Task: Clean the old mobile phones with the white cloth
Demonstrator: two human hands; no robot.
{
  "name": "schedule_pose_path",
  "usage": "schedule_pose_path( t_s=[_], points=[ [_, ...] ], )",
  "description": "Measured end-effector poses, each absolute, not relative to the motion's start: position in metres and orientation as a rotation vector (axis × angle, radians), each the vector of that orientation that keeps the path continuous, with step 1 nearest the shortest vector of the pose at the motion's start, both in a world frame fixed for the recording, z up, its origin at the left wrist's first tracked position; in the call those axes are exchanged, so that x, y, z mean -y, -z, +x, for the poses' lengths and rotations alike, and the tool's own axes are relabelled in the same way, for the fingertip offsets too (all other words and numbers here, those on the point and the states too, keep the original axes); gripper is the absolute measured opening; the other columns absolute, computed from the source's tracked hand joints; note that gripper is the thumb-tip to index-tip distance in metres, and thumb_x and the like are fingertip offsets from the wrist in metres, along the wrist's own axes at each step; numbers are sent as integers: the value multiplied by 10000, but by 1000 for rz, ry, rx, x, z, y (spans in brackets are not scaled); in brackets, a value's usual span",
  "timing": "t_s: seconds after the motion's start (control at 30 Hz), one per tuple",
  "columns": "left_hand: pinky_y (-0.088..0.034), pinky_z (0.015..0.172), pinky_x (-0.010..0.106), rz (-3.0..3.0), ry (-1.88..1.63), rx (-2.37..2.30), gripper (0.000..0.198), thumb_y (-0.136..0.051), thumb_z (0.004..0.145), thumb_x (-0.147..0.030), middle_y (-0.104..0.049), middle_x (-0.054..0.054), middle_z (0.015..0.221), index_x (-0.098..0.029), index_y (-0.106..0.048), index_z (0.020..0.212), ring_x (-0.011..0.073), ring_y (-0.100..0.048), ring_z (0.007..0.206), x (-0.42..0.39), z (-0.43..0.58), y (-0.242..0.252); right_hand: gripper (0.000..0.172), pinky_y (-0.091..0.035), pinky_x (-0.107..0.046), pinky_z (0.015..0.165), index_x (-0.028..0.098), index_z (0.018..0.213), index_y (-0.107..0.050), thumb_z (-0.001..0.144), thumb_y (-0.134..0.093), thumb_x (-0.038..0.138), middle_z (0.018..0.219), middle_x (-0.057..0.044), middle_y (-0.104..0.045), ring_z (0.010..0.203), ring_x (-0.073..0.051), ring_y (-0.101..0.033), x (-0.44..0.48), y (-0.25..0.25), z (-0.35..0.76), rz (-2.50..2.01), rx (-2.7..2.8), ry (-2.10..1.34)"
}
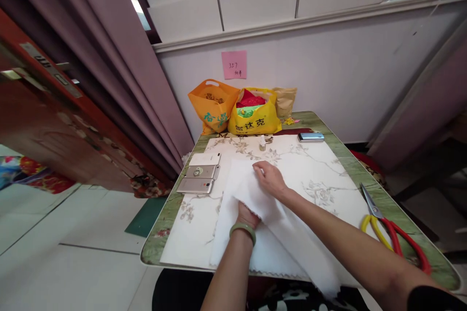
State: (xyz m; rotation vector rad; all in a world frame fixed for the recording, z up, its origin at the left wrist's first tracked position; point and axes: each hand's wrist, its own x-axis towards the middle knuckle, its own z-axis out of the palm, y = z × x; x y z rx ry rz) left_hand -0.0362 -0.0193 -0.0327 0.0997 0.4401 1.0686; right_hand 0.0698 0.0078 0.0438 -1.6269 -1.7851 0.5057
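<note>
A white cloth with a jagged edge lies over the near middle of the table, part of it folded up and hanging past the front edge. My left hand, with a green bangle at the wrist, reaches under the raised fold. Its fingers are hidden by the cloth. Above the fold is my right hand, its fingertips bent and pinched together close over the cloth. Whether a small thing sits in that pinch is too small to tell.
Three phones lie at the left. Red-and-yellow-handled scissors rest at the right edge. A small bottle and a bluish case are farther back. An orange bag, a yellow bag and a brown pouch stand against the wall.
</note>
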Motion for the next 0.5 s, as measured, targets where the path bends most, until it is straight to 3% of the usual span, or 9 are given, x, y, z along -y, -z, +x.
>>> schedule_pose_path(
  t_s=[0.1,0.2,0.5],
  points=[
    [-350,1083,448,93,-1049,-469,482,-441,876,-433,-618,92,1260,-213,-551,1291,277,-500,1244,19,-34,26,514,-238,-369,1106,114,1331,-508,959,-325,418,1408,-116,-480,1329,-233,-375,-4,-25,50,-1604,2054,-456],
    [-364,1077,433,94,-1065,-463,490,-429,882,-455,-605,86,1284,-201,-566,1277,280,-484,1262,20,-32,20,684,-77,-452,1152,36,1419,-377,962,-252,529,1500,-159,-323,1423,-282,-168,2,-9,34,-1650,2177,-366],
    [-325,1101,444,114,-1073,-384,455,-398,910,-396,-557,88,1348,-200,-566,1284,269,-454,1293,11,-23,13,795,-51,-432,1151,75,1494,-206,935,-115,632,1555,-123,-185,1443,-250,-84,-23,2,50,-1713,2199,-438]
  ],
)
